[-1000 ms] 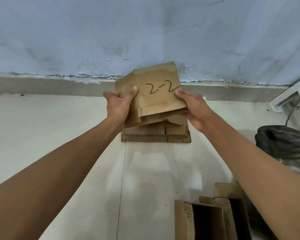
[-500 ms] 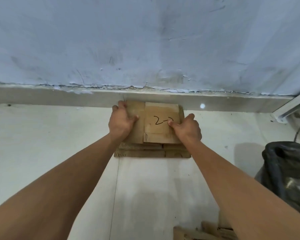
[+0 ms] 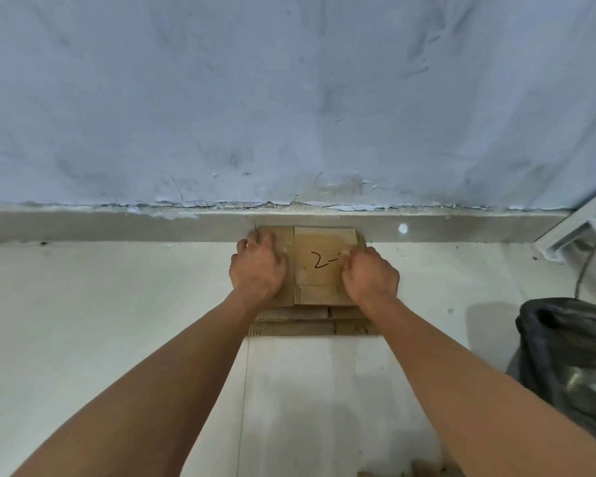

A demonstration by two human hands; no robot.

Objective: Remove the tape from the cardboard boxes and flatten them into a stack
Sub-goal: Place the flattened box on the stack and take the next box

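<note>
Wall (image 3: 289, 98): pale blue-grey, scuffed and smudged, paint flaking along its lower edge. Skirting (image 3: 117, 223): grey band at the wall's foot, one small bright spot of light (image 3: 403, 228) on it. Floor (image 3: 100, 304): off-white glossy tiles, a thin grout line (image 3: 244, 390) running toward the camera, scattered dark specks. Black plastic bag (image 3: 572, 356): crumpled, at the right edge. White metal frame (image 3: 578, 228): leaning at upper right, a thin dark cable (image 3: 590, 259) hanging beside it.

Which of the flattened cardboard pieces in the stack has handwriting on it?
The top piece, under both hands, bears a black "2-" mark. The lower pieces show only their plain corrugated front edges.
</note>
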